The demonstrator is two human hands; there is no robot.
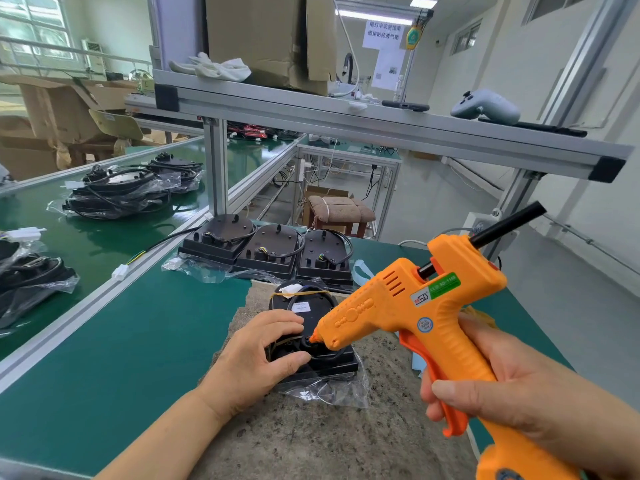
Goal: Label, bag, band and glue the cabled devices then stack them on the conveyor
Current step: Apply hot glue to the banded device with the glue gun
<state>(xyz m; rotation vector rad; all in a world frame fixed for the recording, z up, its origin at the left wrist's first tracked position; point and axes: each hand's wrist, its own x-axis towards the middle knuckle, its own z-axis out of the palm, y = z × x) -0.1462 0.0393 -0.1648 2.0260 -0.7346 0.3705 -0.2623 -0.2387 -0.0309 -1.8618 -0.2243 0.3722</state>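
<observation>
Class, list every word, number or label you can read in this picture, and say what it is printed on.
"SD" – logo sticker on the glue gun.
"SD-" then blurred digits – its green sticker.
"300W" – its blue round sticker.
Hanging sign: two lines of Chinese, too blurred.
White label on the banded device: too small.

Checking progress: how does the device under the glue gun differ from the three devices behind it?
The device under the glue gun wears a yellow rubber band and white label; the three devices behind show neither. The left hand holds it on the brown mat; the three sit untouched. All are black with a cable.
</observation>
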